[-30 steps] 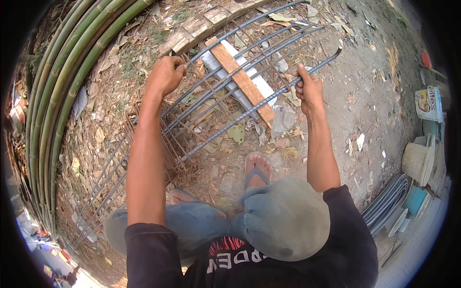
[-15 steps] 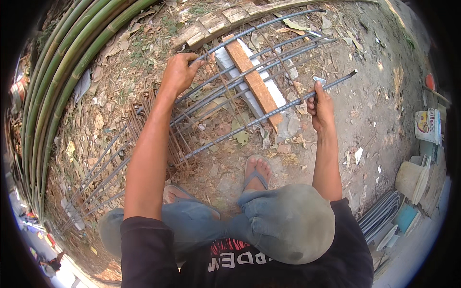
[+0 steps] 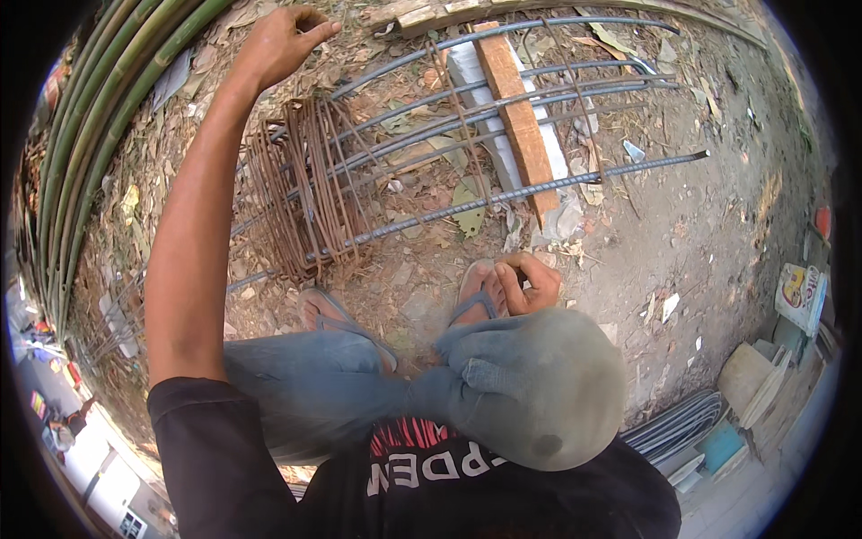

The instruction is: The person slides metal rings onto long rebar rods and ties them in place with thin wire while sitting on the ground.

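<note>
Long steel bars cross a wooden strip ahead, rusty hoops bunched leftward; I'd call this a pause in handling them, the next grip needing a reach. My left hand hangs empty near their far side, fingers loosely parted; my right hand curls by my foot, contents unclear.

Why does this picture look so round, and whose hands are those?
There's no robot here, just a person. A camera on their head looks down through a very wide lens that bends straight edges. The left hand reaches out above the ground, and nothing shows in it. The right hand is curled near a foot; I can't tell whether it hides something small. On the ground lie metal bars, rusty rings and some wood across a white block.
</note>
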Motion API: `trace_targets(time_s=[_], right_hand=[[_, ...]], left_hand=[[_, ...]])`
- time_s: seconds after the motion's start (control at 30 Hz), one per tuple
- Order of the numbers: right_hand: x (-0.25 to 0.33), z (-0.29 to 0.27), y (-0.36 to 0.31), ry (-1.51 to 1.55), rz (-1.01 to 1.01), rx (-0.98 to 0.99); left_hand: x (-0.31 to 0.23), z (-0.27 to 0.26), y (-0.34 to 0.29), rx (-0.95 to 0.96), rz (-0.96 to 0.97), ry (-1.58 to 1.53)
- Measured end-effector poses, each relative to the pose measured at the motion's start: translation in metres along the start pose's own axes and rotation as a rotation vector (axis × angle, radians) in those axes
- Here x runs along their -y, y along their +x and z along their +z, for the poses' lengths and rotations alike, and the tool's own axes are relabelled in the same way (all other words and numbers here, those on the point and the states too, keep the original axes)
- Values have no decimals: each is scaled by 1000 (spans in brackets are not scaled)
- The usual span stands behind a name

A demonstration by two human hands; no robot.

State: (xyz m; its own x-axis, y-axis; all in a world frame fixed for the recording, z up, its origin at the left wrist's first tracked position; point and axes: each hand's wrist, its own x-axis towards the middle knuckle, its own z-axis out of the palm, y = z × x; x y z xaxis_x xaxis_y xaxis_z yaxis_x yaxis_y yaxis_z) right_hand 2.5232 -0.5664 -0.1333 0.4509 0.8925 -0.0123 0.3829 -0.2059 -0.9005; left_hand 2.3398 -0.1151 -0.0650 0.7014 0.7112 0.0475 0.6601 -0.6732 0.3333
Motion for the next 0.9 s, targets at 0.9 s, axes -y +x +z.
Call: trace_targets(time_s=[0.9], right_hand=[[86,164,113,116,292,567]], left_hand=[[16,42,-267,1,-1199,-599]])
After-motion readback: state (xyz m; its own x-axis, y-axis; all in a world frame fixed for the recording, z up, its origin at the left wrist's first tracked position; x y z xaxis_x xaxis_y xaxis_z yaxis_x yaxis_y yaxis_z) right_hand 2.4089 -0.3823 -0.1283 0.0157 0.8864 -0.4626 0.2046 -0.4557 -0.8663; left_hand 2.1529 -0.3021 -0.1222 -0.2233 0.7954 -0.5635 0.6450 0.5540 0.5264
